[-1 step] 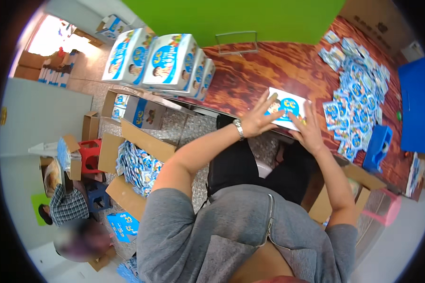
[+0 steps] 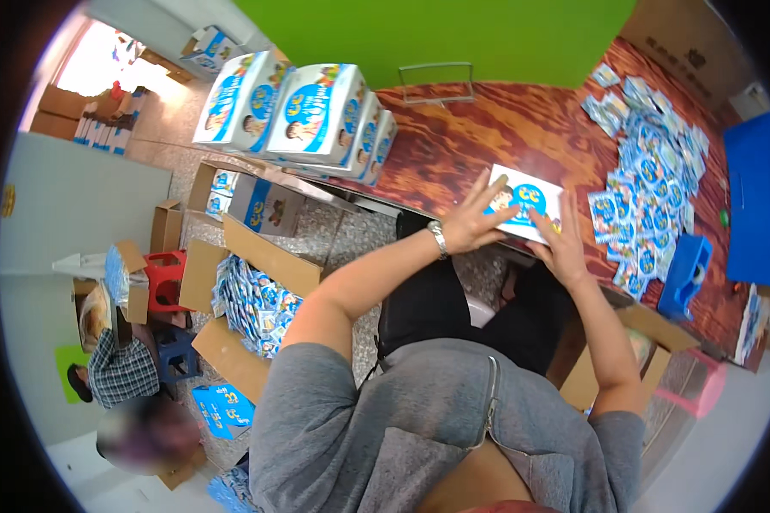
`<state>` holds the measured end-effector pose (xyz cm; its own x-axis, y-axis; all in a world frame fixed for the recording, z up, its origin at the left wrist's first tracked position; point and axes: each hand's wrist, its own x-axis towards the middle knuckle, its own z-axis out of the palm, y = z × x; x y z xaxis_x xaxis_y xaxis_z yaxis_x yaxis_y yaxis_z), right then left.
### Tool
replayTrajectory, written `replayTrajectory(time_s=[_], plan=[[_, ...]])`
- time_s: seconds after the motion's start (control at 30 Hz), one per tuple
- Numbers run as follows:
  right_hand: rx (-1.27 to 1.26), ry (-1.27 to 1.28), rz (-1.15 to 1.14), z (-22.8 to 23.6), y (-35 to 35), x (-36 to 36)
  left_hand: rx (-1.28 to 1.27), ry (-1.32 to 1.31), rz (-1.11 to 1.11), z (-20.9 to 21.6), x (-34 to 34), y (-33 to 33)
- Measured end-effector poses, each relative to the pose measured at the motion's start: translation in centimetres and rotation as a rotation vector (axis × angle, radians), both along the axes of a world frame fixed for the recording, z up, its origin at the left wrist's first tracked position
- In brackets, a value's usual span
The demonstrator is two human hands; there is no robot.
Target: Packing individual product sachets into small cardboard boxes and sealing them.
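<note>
A small white box (image 2: 552, 198) with a blue round print and a child picture lies at the near edge of the wood-patterned table (image 2: 453, 141). My left hand (image 2: 470, 221), with a watch (image 2: 437, 238) on its wrist, holds the box's left side, fingers spread over its top. My right hand (image 2: 563, 248) grips the right side, with fingers along that edge and across the near part of the top. The underside of the box is hidden. Right of it spreads a heap of small blue-and-white sachets (image 2: 650, 188).
Stacked white-and-blue cartons (image 2: 312, 115) stand at the table's left end. A blue tape dispenser (image 2: 686, 272) sits beyond the sachets. On the floor at left is an open cardboard box (image 2: 269, 252) of sachets. Two people, one in a checked shirt (image 2: 124, 372), are farther left.
The whole view has shifted slightly right and down. Both hands stay on the white box, with only small finger movement.
</note>
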<state>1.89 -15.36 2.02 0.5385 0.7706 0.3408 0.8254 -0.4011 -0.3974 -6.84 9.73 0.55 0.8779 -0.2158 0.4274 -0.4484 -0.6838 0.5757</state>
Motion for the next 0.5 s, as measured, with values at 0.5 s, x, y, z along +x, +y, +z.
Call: replayTrajectory(time_s=[0.5], plan=[[0.353,0.359,-0.718,7.6,-14.7,4.6,0.326,-0.192,-0.041,1.8,1.4,-0.5]])
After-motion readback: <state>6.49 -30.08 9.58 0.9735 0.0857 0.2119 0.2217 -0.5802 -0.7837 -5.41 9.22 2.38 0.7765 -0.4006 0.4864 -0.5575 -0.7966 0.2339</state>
